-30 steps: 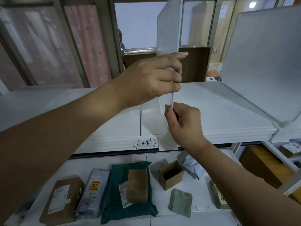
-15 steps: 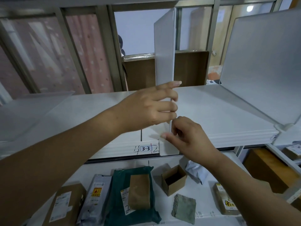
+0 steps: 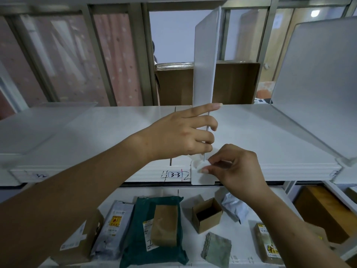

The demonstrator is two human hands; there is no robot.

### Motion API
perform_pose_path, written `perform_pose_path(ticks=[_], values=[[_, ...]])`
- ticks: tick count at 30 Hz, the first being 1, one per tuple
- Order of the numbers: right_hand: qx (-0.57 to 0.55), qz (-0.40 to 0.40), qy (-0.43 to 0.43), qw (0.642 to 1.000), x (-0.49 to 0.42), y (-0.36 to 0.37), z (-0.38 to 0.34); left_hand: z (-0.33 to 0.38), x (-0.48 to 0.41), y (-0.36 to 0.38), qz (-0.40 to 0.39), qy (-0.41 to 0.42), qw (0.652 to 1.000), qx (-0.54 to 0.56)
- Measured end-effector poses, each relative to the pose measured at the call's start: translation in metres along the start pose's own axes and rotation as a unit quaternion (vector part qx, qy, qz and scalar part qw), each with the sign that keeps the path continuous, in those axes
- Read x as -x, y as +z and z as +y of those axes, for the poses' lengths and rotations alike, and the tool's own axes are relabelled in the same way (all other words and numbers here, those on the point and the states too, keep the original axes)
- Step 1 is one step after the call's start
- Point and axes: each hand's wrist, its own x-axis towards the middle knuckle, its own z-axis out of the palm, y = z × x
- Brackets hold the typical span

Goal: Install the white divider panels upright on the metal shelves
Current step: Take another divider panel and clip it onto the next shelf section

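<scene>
A white divider panel point(image 3: 206, 60) stands upright and edge-on in the middle of the white metal shelf point(image 3: 116, 136). My left hand point(image 3: 183, 132) holds its near edge, fingers curled round it, index finger straight. My right hand point(image 3: 233, 167) pinches the white clip foot point(image 3: 199, 176) at the panel's base, which hooks over the shelf's front lip beside the "3-3" label point(image 3: 175, 175). A second divider panel point(image 3: 318, 84) stands upright at the right end of the same shelf.
A translucent panel point(image 3: 38, 124) lies at the shelf's left. On the lower shelf lie a green mailer bag point(image 3: 141, 233), an open small carton point(image 3: 207, 215), brown parcels and grey bags. A large cardboard box point(image 3: 235, 82) sits behind the shelf.
The panel has come down and its clip foot now sits over the shelf's front lip. My left hand slid lower along the edge, and my right hand moved onto the clip.
</scene>
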Motion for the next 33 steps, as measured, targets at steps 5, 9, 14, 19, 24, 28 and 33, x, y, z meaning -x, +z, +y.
perform_pose_path(ticks=[5, 9, 14, 19, 24, 28, 33], values=[[0.046, 0.046, -0.040, 0.997, 0.006, 0.012, -0.006, 0.000, 0.006, -0.006, 0.001, -0.010, 1.000, 0.008], [0.069, 0.035, -0.059, 0.995, 0.004, 0.024, -0.014, -0.004, 0.021, -0.016, -0.004, -0.019, 1.000, 0.020], [0.073, 0.031, -0.057, 0.995, 0.001, 0.033, -0.020, -0.006, 0.029, -0.022, -0.009, -0.014, 1.000, 0.008], [0.056, 0.047, -0.068, 0.995, 0.001, 0.043, -0.022, -0.005, 0.040, -0.024, 0.013, -0.027, 1.000, -0.006], [0.060, 0.051, -0.069, 0.994, 0.003, 0.043, -0.021, -0.003, 0.041, -0.023, 0.007, -0.027, 1.000, -0.013], [0.060, 0.025, -0.065, 0.996, 0.006, 0.039, -0.022, 0.008, 0.044, -0.021, -0.008, -0.053, 0.998, -0.036], [0.057, 0.042, -0.081, 0.994, 0.015, 0.031, -0.035, 0.028, 0.052, -0.024, -0.006, -0.108, 0.994, -0.005]])
